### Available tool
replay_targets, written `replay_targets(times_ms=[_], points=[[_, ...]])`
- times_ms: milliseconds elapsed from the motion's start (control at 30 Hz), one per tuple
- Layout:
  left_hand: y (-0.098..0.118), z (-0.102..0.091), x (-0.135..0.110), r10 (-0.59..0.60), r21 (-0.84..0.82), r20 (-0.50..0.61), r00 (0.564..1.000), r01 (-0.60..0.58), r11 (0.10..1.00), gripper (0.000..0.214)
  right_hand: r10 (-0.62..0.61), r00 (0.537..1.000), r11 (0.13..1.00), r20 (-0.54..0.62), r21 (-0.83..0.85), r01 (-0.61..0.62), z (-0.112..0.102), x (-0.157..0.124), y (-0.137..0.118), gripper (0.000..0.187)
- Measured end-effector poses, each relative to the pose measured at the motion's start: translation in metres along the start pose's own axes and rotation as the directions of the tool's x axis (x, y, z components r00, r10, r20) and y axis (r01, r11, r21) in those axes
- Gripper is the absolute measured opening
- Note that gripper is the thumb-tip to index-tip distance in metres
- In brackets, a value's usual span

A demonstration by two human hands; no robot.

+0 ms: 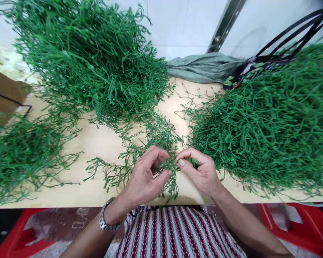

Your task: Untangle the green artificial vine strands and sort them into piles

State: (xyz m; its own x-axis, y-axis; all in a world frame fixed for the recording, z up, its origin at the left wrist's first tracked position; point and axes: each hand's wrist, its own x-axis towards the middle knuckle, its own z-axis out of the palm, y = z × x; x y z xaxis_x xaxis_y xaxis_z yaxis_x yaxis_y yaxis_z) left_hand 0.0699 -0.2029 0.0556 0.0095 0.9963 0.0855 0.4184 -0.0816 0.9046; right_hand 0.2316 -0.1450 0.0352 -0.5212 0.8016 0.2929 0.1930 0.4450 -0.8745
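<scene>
Near the table's front edge, my left hand (148,174) curls around a small cluster of thin green artificial plant stems (170,165), thumb and fingers closing on it from the left. Thumb and forefinger of my right hand (199,170) pinch at the right side of the same cluster, so both hands nearly meet. Some stem ends hang below the fingers; others are hidden behind them. Loose green sprigs (115,173) lie left of and beneath my left hand, and more sprigs (161,132) spread just beyond both hands.
A tall heap of green stems (97,64) stands at the back left, a wide heap (269,132) at the right, a smaller pile (21,157) at the left. Grey-green cloth (204,67) and a black-handled bag (247,73) lie along the wall. Red stools (304,225) stand below the table.
</scene>
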Motion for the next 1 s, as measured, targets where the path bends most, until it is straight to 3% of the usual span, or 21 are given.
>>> replay_targets(times_ms=[233, 367, 467, 567, 700, 800, 900, 1000], points=[[-0.002, -0.001, -0.001, 0.129, 0.06, 0.037, 0.991, -0.131, 0.99, 0.015, -0.08, 0.996, 0.995, 0.05, -0.051, 0.083, 0.0, -0.002, 0.0, 0.004], [-0.003, 0.002, -0.003, 0.198, 0.206, -0.035, 0.979, -0.187, 0.96, 0.019, -0.138, 0.986, 0.973, 0.088, -0.173, 0.152, 0.002, -0.002, -0.001, 0.003], [-0.004, 0.004, -0.004, 0.241, 0.289, -0.069, 0.968, -0.212, 0.934, 0.017, -0.235, 0.965, 0.916, 0.114, -0.306, 0.259, 0.002, -0.001, 0.002, 0.003], [-0.004, 0.003, -0.005, 0.27, 0.294, -0.096, 0.958, -0.232, 0.927, 0.016, -0.329, 0.925, 0.806, 0.191, -0.453, 0.381, -0.001, 0.0, 0.004, 0.005], [0.001, -0.001, -0.008, 0.183, 0.244, -0.03, 0.983, -0.17, 0.955, 0.014, -0.379, 0.888, 0.659, 0.262, -0.597, 0.458, -0.003, 0.001, 0.003, 0.012], [0.004, -0.002, -0.01, 0.079, 0.196, 0.005, 0.997, -0.078, 0.978, 0.014, -0.406, 0.88, 0.608, 0.247, -0.646, 0.462, -0.001, 0.001, 0.002, 0.015], [0.002, 0.0, -0.011, 0.062, 0.192, -0.017, 0.998, -0.058, 0.98, 0.015, -0.406, 0.891, 0.637, 0.203, -0.636, 0.435, 0.003, 0.0, 0.002, 0.014], [-0.001, 0.0, -0.012, 0.029, 0.135, 0.031, 0.999, -0.033, 0.99, 0.015, -0.353, 0.923, 0.795, 0.153, -0.472, 0.382, 0.006, -0.001, 0.002, 0.016]])
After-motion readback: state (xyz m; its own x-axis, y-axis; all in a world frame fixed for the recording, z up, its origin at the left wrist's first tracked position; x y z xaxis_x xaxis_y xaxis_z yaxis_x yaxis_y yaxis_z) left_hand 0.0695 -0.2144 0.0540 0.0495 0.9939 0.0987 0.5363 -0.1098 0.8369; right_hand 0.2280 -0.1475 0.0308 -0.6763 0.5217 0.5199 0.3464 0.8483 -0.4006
